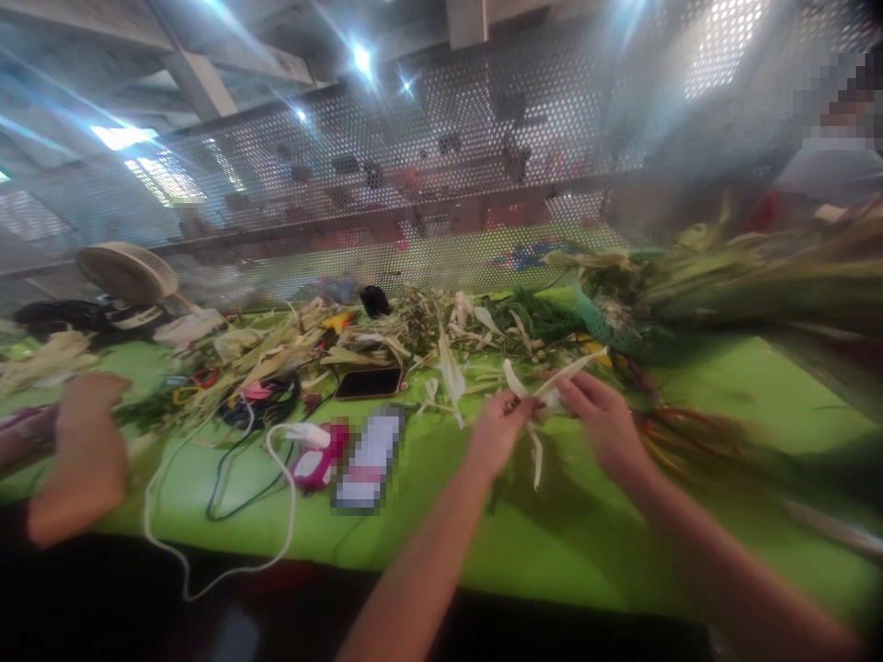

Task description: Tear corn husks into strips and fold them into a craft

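My left hand (502, 425) pinches pale dried husk strips (535, 455) above the green table (552, 570). They look like corn husk. One strip hangs below my fingers and another sticks up. My right hand (599, 416) is closed at the other side of the same piece, where a longer husk strip (580, 366) slants up to the right. Exactly how the strips join between the fingertips is blurred. Just left of my hands, loose husk pieces (452, 375) lie on the table.
A phone with a pixelated screen (371, 460), a dark phone (368, 383), a magenta power bank (319, 464) and a white cable (291, 524) lie left. Heaped dried husks (276, 348), a fan (128, 273) and a perforated metal screen (428, 175) stand behind. A co-worker's arm (81, 450) rests left.
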`<state>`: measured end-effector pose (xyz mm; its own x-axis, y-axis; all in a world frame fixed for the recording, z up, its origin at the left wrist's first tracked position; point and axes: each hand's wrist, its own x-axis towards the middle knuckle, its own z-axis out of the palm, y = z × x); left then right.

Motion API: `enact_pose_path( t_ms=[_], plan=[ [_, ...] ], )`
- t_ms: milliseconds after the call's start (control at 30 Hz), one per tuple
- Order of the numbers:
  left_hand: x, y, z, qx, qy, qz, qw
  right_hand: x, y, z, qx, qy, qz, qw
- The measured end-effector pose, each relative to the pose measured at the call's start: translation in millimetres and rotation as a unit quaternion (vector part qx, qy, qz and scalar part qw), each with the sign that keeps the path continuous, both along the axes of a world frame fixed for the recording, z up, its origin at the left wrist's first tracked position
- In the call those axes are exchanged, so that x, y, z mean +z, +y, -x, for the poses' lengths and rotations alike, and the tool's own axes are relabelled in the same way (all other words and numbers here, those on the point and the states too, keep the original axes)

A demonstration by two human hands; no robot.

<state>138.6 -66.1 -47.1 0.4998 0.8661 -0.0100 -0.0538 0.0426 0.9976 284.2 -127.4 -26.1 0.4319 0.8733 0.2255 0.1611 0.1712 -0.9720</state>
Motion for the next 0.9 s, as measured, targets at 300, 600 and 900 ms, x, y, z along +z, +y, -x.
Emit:
enact_pose_path(
  t_ms=[300, 600, 900],
  plan=[
    [-7.8, 3.2, -0.8, -0.012, 0.033, -0.007, 0.999, 4.6, -4.5, -6.0, 0.105, -0.028, -0.006, 0.994],
    [1.0, 1.6, 2.6, -0.009, 0.079, -0.06, 0.995, 0.9, -3.6, -13.9, 0.109, -0.273, -0.052, 0.954],
    [5.8, 0.8, 5.3, -0.003, 0.141, -0.096, 0.985, 4.4, -6.2, -11.9, 0.101, -0.368, -0.057, 0.923]
  ],
)
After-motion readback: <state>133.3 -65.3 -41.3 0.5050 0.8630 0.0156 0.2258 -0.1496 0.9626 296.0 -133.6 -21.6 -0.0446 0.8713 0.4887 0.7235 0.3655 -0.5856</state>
